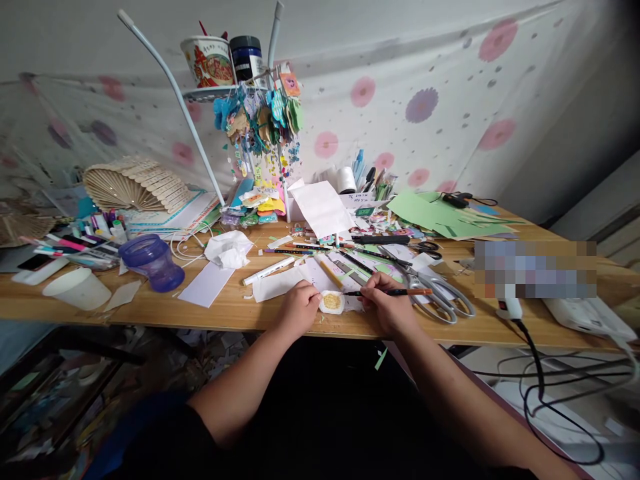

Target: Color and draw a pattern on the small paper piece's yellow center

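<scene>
My right hand (387, 303) is closed around a slim dark pen (407, 291) with an orange end. The pen lies almost level, its tip pointing left, close to the upper right edge of a small white paper cutout (331, 302) with a yellow drawing on it. My left hand (299, 308) has its fingers curled together, thumb and fingertips at the cutout's left edge. The cutout is near the front edge of the wooden table. Just beyond it lies a yellowish stick-like pen (331, 274) on white paper.
Large scissors (443, 300) lie right of my right hand. Further left are crumpled tissue (229, 250), a purple cup (151, 262) and a white cup (77, 289). Green paper sheets (435, 213) lie at the back right. A rack (210, 95) holds tubs and hanging cutouts.
</scene>
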Demonstrator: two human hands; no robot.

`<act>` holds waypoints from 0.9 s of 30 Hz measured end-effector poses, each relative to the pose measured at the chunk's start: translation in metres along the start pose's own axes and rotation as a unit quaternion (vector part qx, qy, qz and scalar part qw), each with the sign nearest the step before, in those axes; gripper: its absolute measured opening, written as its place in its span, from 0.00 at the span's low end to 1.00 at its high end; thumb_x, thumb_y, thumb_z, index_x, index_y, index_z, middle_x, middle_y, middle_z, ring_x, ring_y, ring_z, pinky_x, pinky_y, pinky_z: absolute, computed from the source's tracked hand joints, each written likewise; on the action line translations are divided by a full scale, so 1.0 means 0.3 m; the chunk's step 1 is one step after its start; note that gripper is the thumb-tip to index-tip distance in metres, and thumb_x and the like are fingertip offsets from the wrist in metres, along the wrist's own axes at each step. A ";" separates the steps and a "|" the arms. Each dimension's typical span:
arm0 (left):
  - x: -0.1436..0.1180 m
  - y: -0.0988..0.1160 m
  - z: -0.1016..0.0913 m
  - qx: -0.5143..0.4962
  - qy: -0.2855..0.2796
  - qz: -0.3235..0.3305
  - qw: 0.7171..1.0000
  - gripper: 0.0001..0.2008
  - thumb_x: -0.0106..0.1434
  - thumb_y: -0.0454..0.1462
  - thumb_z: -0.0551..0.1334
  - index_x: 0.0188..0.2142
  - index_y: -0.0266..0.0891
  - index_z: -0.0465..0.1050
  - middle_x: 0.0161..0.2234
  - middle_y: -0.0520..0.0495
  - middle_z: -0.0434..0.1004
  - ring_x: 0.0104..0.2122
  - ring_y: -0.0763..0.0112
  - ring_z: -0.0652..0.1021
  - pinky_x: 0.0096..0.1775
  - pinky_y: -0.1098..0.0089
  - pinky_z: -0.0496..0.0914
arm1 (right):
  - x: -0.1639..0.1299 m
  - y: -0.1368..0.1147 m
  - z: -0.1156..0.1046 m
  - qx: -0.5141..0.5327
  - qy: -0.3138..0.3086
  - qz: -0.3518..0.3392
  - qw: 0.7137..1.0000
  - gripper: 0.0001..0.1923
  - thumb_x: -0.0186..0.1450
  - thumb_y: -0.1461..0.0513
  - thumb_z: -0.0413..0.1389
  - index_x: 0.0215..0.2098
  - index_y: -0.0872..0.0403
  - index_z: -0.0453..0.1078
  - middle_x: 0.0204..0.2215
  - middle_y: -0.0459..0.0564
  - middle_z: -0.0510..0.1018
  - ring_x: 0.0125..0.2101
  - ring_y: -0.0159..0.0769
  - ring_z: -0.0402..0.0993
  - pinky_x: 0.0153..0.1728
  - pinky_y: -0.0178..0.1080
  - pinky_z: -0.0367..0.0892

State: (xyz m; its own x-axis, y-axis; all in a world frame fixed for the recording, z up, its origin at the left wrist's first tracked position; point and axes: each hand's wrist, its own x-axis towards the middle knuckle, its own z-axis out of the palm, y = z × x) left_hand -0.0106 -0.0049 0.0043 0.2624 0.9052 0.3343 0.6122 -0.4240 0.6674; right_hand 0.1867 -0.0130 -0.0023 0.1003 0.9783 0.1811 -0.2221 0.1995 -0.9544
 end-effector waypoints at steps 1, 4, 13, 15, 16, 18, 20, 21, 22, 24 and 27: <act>0.000 0.000 0.000 0.001 -0.001 0.001 1.000 0.11 0.59 0.33 0.55 0.21 0.38 0.65 0.28 0.50 0.68 0.30 0.72 0.70 0.35 0.71 0.62 | 0.000 0.001 -0.002 -0.012 -0.008 -0.001 1.000 0.09 0.51 0.64 0.61 0.19 0.54 0.64 0.13 0.40 0.68 0.15 0.26 0.61 0.17 0.31 0.55; 0.002 -0.001 -0.001 0.004 -0.004 0.003 1.000 0.11 0.59 0.33 0.55 0.20 0.38 0.65 0.27 0.50 0.68 0.30 0.72 0.70 0.35 0.71 0.62 | 0.001 0.002 -0.004 -0.033 -0.005 -0.002 0.999 0.09 0.51 0.64 0.61 0.19 0.54 0.64 0.13 0.40 0.68 0.15 0.26 0.60 0.17 0.31 0.54; -0.002 0.005 -0.003 -0.001 -0.004 -0.003 1.000 0.11 0.59 0.32 0.55 0.20 0.38 0.65 0.28 0.50 0.68 0.31 0.72 0.70 0.35 0.71 0.63 | -0.001 -0.007 0.002 -0.009 0.010 -0.004 1.000 0.09 0.51 0.65 0.60 0.18 0.53 0.63 0.12 0.39 0.66 0.14 0.25 0.59 0.17 0.31 0.54; -0.002 0.005 -0.003 -0.004 -0.004 -0.005 1.000 0.11 0.59 0.32 0.55 0.20 0.38 0.65 0.28 0.50 0.68 0.31 0.72 0.70 0.35 0.71 0.63 | -0.002 -0.006 0.000 0.000 0.019 -0.006 1.000 0.09 0.51 0.65 0.60 0.18 0.53 0.63 0.12 0.38 0.66 0.13 0.25 0.59 0.17 0.31 0.55; -0.002 0.005 -0.003 -0.005 -0.004 -0.005 1.000 0.11 0.59 0.32 0.55 0.20 0.38 0.65 0.28 0.50 0.68 0.30 0.72 0.70 0.35 0.71 0.63 | -0.002 -0.005 -0.001 -0.005 0.006 -0.004 1.000 0.09 0.51 0.65 0.60 0.18 0.53 0.63 0.12 0.39 0.66 0.14 0.25 0.59 0.17 0.31 0.54; -0.001 0.003 -0.003 -0.004 -0.005 -0.002 1.000 0.11 0.59 0.32 0.55 0.20 0.38 0.65 0.28 0.50 0.68 0.30 0.72 0.70 0.35 0.71 0.63 | -0.004 -0.004 -0.003 -0.027 -0.014 -0.003 1.000 0.09 0.51 0.64 0.61 0.19 0.53 0.64 0.11 0.39 0.66 0.14 0.26 0.59 0.16 0.31 0.53; 0.001 0.001 -0.003 -0.005 -0.002 0.002 1.000 0.11 0.59 0.32 0.55 0.20 0.38 0.65 0.28 0.50 0.68 0.31 0.72 0.71 0.35 0.71 0.63 | -0.006 -0.004 -0.004 -0.037 -0.001 -0.012 0.999 0.09 0.51 0.64 0.61 0.18 0.53 0.64 0.11 0.39 0.66 0.14 0.26 0.59 0.17 0.31 0.54; 0.001 0.001 -0.003 -0.006 -0.001 0.003 1.000 0.11 0.59 0.32 0.55 0.21 0.38 0.65 0.28 0.50 0.68 0.31 0.72 0.71 0.36 0.71 0.63 | -0.007 -0.005 -0.004 -0.035 0.012 -0.018 0.999 0.09 0.51 0.64 0.60 0.18 0.53 0.63 0.12 0.39 0.66 0.14 0.26 0.59 0.17 0.31 0.54; 0.001 0.002 -0.004 -0.007 -0.001 0.002 1.000 0.11 0.59 0.32 0.55 0.21 0.38 0.66 0.28 0.50 0.68 0.31 0.72 0.71 0.36 0.71 0.63 | -0.008 -0.006 -0.004 -0.033 0.018 -0.021 0.999 0.09 0.51 0.64 0.60 0.18 0.53 0.63 0.12 0.39 0.66 0.14 0.26 0.59 0.17 0.31 0.54; 0.001 0.003 -0.005 -0.007 -0.004 -0.002 1.000 0.11 0.59 0.32 0.55 0.21 0.38 0.65 0.28 0.50 0.68 0.30 0.72 0.71 0.35 0.71 0.63 | -0.008 -0.008 -0.004 -0.038 0.000 -0.014 0.999 0.09 0.51 0.64 0.60 0.18 0.53 0.63 0.12 0.39 0.66 0.14 0.26 0.59 0.17 0.31 0.53; -0.001 0.004 -0.005 -0.006 -0.006 -0.002 1.000 0.11 0.59 0.33 0.55 0.21 0.38 0.66 0.28 0.50 0.68 0.31 0.72 0.71 0.35 0.71 0.63 | -0.008 -0.008 -0.005 -0.065 -0.001 -0.008 0.998 0.09 0.51 0.63 0.60 0.18 0.53 0.63 0.11 0.39 0.66 0.14 0.26 0.59 0.16 0.31 0.53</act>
State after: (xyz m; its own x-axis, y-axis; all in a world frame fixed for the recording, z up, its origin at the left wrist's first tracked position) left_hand -0.0109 -0.0058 0.0061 0.2687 0.9074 0.3230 0.6045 -0.4200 0.6769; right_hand 0.1884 -0.0158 -0.0008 0.1000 0.9752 0.1972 -0.0933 0.2065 -0.9740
